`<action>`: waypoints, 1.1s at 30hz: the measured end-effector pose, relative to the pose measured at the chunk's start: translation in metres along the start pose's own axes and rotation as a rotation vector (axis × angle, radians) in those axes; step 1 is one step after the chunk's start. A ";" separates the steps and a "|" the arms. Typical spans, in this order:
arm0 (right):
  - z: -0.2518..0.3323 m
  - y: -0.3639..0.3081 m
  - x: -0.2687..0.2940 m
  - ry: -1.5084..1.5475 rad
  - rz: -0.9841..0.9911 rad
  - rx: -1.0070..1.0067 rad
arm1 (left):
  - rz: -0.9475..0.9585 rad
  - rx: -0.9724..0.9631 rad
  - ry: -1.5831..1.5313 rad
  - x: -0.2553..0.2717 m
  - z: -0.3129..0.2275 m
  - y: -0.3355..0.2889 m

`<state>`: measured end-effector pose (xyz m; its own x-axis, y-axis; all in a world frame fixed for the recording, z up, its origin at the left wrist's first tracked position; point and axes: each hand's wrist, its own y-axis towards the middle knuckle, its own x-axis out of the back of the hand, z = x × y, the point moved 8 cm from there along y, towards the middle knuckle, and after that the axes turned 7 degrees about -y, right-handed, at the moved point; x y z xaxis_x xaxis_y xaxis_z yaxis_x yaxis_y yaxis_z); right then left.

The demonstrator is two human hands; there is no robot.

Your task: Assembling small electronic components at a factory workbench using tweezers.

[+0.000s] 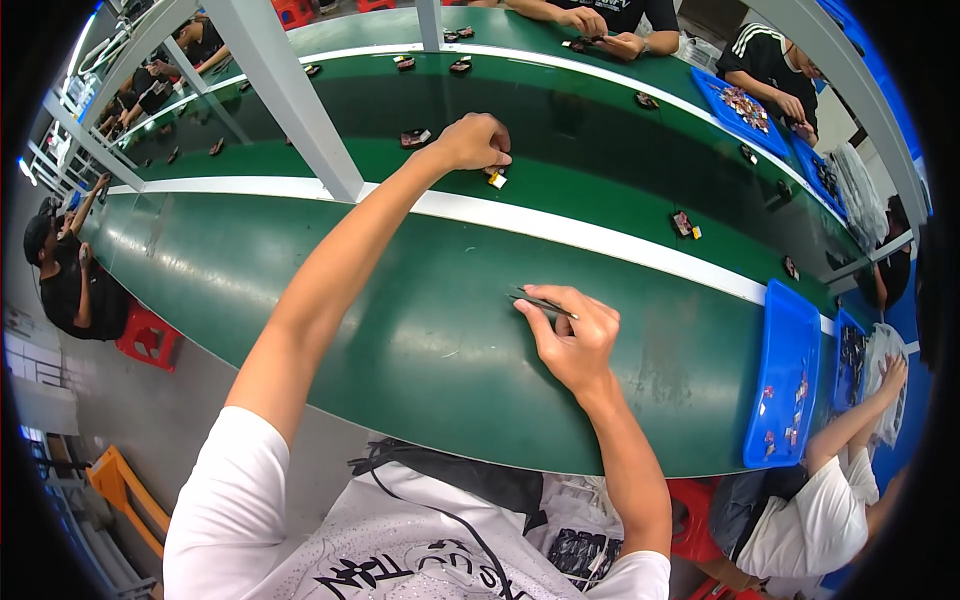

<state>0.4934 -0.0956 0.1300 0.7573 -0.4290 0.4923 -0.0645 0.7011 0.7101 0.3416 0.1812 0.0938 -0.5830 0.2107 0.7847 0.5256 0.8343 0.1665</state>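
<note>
My left hand [474,143] reaches over the white rail onto the green conveyor belt. Its fingers are pinched on a small dark part with a yellow-and-white tag [497,181], mostly hidden beneath them. Above the near worktop [400,300], my right hand [580,335] grips a pair of dark tweezers [547,304], whose tips point left. Just left of the left hand, another small dark part [415,138] lies on the belt. A similar part with a yellow-and-white tag [686,226] is farther right.
A blue tray [768,375] with small pieces stands at the worktop's right end. A grey metal post [310,110] rises left of my left arm. Across the belt, co-workers sit near another blue tray [712,88]. A person in a white shirt [815,515] works at my right.
</note>
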 end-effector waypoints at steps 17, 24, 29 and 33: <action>-0.002 -0.006 0.003 0.003 0.008 -0.023 | -0.020 0.285 -0.535 0.022 -0.005 -0.059; -0.009 -0.005 0.004 0.140 0.025 -0.223 | -0.105 0.369 -0.981 0.002 -0.040 -0.145; -0.033 -0.017 -0.003 0.549 0.127 -0.637 | -0.086 0.454 -1.030 -0.031 -0.074 -0.193; -0.040 -0.020 -0.011 0.647 0.120 -0.697 | -0.133 0.442 -0.880 -0.047 -0.073 -0.199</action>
<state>0.5128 -0.0824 0.0903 0.9965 -0.0808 0.0206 0.0780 0.9907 0.1114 0.3098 -0.0319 0.0676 -0.9665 0.2557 0.0228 0.2491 0.9556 -0.1572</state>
